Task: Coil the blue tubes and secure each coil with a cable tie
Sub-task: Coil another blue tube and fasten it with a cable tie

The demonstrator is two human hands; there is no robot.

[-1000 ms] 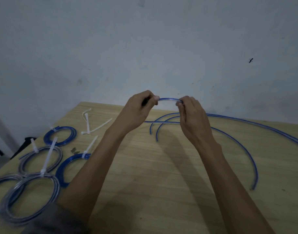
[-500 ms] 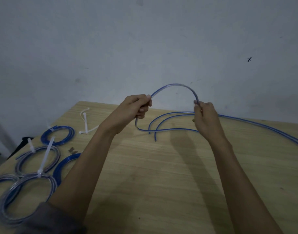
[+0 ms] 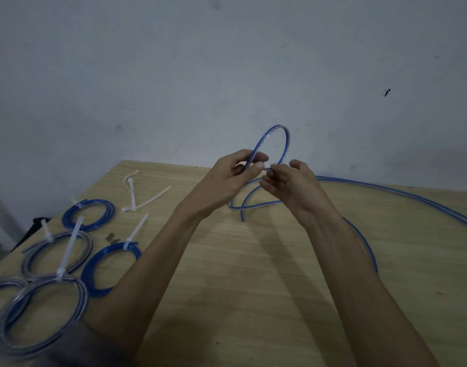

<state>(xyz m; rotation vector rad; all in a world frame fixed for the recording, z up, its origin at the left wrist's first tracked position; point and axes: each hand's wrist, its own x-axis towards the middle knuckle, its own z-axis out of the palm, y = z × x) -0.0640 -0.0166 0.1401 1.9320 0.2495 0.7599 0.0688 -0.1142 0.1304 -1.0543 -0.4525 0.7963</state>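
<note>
Both hands hold one blue tube in a raised loop above the wooden table (image 3: pixel 253 300).

The left hand (image 3: pixel 235 176) pinches the blue tube (image 3: pixel 273 133) between thumb and curled fingers; the loop arches up from those fingers and comes down to the right hand (image 3: pixel 288 184), whose fingertips close lightly on it. Below the fingers the tube trails across the table and off to the right. Left of the left hand lie loose cable ties (image 3: pixel 145 200) and tied coils (image 3: pixel 88 214).

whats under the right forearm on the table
A blue tube runs under the right forearm on the wooden table; the stretch directly beneath the arm is covered.
</note>
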